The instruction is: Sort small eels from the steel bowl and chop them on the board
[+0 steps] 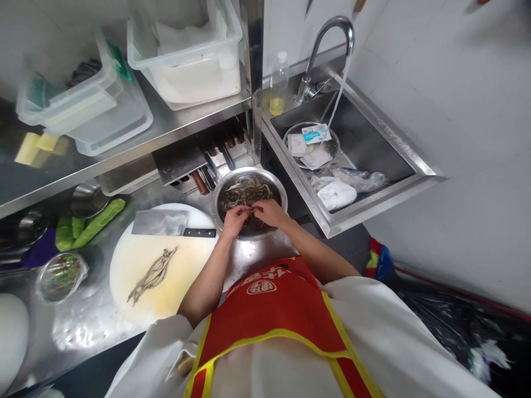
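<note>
A: Head view, nearest first. What do you record?

B: A red apron [282, 309] with yellow edging fills the foreground, with white sleeves on either side. Both forearms reach forward over the steel tabletop [83, 326].

A: The hands?

B: The left hand [234, 220] and right hand [270, 212] meet over the near rim of a metal bowl [250, 202]. The fingers of both are pinched together on thin dark strands [248, 193] from the bowl. The left grip is nearly closed on a strand; so is the right. The rest of the strands lie in the bowl, just beyond the fingertips.

A: To the left of the bowl?

B: A round white cutting board [160, 271] carries a small bundle of the same strands [152, 273]. A cleaver [166, 223] rests on its far edge, handle toward the bowl. Green peppers [89, 225] lie beyond the board's left side, and a small glass bowl [60, 276] sits near them.

A: Farther back?

B: A steel sink [373, 143] to the right holds a basin with packets [313, 145]; the tap [329, 41] is running. A shelf [166, 124] above carries clear plastic tubs [186, 55].
</note>
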A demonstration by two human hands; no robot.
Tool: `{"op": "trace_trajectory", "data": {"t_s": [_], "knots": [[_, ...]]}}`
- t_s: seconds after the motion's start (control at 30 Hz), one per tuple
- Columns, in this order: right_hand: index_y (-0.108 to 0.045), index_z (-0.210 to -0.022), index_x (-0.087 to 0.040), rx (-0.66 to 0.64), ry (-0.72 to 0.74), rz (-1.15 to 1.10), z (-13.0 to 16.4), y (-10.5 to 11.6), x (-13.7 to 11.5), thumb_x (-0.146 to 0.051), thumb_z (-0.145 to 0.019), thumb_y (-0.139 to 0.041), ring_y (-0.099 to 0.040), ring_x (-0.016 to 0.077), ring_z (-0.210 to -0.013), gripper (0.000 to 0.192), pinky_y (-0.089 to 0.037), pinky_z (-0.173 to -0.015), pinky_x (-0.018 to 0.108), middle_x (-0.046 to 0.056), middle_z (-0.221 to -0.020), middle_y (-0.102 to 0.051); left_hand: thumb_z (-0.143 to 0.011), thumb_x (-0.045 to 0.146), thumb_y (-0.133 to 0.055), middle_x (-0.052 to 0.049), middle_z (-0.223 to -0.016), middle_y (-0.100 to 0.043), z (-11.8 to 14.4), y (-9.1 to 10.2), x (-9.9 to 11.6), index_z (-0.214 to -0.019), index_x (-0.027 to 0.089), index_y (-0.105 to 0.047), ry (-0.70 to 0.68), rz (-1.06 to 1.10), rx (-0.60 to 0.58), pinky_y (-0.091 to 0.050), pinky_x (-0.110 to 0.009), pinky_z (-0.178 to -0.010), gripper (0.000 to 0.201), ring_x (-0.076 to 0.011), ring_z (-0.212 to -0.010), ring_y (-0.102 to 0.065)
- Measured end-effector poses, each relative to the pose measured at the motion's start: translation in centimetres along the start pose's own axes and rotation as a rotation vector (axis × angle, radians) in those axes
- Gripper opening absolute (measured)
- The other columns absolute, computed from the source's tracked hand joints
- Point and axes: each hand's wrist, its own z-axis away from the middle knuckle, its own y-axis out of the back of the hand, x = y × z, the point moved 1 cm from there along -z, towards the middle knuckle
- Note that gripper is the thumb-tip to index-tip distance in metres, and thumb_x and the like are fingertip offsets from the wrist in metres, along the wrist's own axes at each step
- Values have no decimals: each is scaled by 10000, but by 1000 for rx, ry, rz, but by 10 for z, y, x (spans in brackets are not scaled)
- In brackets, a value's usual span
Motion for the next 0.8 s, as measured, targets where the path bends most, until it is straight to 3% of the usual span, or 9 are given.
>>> {"op": "trace_trajectory", "data": {"t_s": [0.2, 0.3, 0.47, 0.8], "knots": [[-768, -902, -149, -11, 1, -89, 0, 3, -2, -174, -849, -601, -622, 137, -705, 177, -377, -664, 233, 36, -796, -748, -707, 236, -679, 0, -681, -680, -1, -1, -1, -820, 159, -748, 15, 50, -17, -434, -242, -601, 154, -122, -589, -570], [-763, -914, -159, -15, -23, -9, 0, 3, -2, -203, -857, -600, -636, 148, -732, 178, -378, -681, 243, 42, -810, -751, -748, 291, -695, -17, -738, -716, 2, -2, 5, -853, 159, -766, -19, -92, -24, -464, -256, -649, 184, -144, -651, -612], [-760, -913, -183, -65, -66, 223, 0, 2, -5, -247, -881, -552, -686, 202, -815, 221, -400, -707, 276, 76, -872, -770, -811, 195, -631, -30, -908, -778, 7, -3, 14, -922, 194, -794, -134, -344, -43, -499, -282, -825, 197, -192, -869, -696], [-764, -987, -173, -136, -56, 355, -1, 4, -9, -261, -915, -503, -713, 251, -913, 284, -461, -797, 314, 119, -987, -776, -843, 145, -616, -38, -953, -786, 8, -5, 14, -939, 205, -796, -220, -418, -82, -516, -292, -854, 214, -199, -888, -711]]}}
